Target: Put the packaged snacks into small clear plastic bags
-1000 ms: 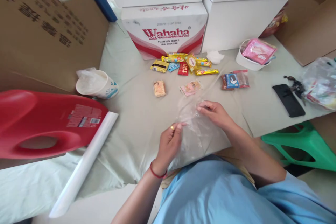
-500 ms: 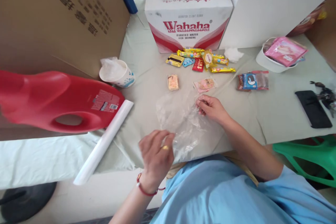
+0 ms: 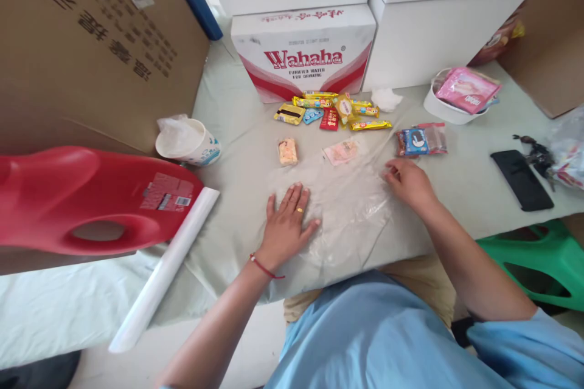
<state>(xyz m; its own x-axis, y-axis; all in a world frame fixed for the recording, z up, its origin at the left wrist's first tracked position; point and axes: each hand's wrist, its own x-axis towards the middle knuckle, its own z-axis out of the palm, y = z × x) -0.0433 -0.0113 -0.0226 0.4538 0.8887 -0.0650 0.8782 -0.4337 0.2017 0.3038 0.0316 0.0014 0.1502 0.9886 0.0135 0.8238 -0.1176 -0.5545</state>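
Observation:
A clear plastic bag (image 3: 349, 219) lies spread on the cloth-covered table in front of me. My left hand (image 3: 288, 222) rests flat on its left side, fingers spread. At the bag's upper right corner, my right hand (image 3: 407, 181) has its thumb and fingers pinched together on the plastic edge. Just beyond the bag lie a small wrapped cake (image 3: 288, 151) and a flat pink-and-clear snack packet (image 3: 342, 152). A blue and brown snack packet (image 3: 421, 139) sits right above my right hand.
Several yellow, blue and red snack packets (image 3: 340, 110) lie before the Wahaha carton (image 3: 303, 58). A red jug (image 3: 95, 200), white roll (image 3: 166, 267) and paper cup (image 3: 194, 143) stand left. Rightward are a white tub (image 3: 449, 110), phone (image 3: 521, 179) and green stool (image 3: 538, 261).
My left hand has come down from above and flattened onto the bag with its fingers spread. My right hand has moved right, drawing the bag out flatter. The camera view has shifted slightly.

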